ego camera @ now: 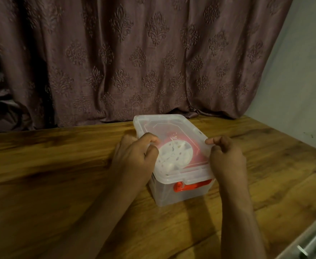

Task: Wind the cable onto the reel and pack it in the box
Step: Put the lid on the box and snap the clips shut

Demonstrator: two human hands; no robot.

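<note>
Closing the lid (169, 128) on the box (181, 193) with reel (174, 156) inside on the bench (60, 165), left hand (133, 157) and right hand (228, 157) curled on lid edges, next probably pressing down evenly to snap
</note>
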